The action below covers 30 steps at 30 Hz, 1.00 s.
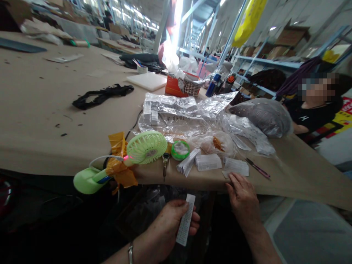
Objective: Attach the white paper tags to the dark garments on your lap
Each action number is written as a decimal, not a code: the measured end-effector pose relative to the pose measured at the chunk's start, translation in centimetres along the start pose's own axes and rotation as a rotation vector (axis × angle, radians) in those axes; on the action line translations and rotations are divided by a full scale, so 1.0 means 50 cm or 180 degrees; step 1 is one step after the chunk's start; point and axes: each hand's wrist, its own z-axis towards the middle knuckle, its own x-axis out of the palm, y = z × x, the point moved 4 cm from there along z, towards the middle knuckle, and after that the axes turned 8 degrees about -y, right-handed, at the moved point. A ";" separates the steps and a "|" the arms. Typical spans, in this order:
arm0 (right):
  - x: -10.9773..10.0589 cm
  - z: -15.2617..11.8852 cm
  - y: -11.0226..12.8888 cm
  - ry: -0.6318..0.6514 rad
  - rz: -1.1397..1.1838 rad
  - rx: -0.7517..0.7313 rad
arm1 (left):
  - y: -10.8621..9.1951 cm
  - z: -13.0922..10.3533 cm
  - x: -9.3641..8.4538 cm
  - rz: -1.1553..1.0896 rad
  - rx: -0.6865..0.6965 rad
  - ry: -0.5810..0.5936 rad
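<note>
My left hand [176, 223] is closed on a white printed label [186, 221], pinned under the thumb, below the table's front edge. My right hand [243, 196] lies at the table edge with its fingers stretched out. Its fingertips touch the lower edge of a flat pile of printed labels [237, 167]. Left of that pile lie a second stack of labels [208, 162] and a fanned bundle of labels [188, 162]. Pink-handled scissors [258, 169] rest to the right of the pile.
A green fan [147, 147] is taped to the table edge at left. Beside it are a screwdriver-like tool [165, 167] and a green round tub [180, 150]. Clear plastic bags [176, 124] lie behind. A person [310, 110] sits at right, past a grey filled bag [264, 115].
</note>
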 end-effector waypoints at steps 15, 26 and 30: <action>-0.085 -0.016 0.190 -0.0064 0.2769 -0.0279 | -0.006 -0.013 0.022 -0.0307 0.0038 0.0186; -0.065 -0.044 0.240 0.0353 0.2723 -0.0950 | -0.005 -0.018 0.000 -0.0850 0.0244 0.0065; -0.072 -0.040 0.247 0.0364 0.2680 -0.1015 | -0.001 -0.017 -0.003 -0.0883 0.0217 0.0074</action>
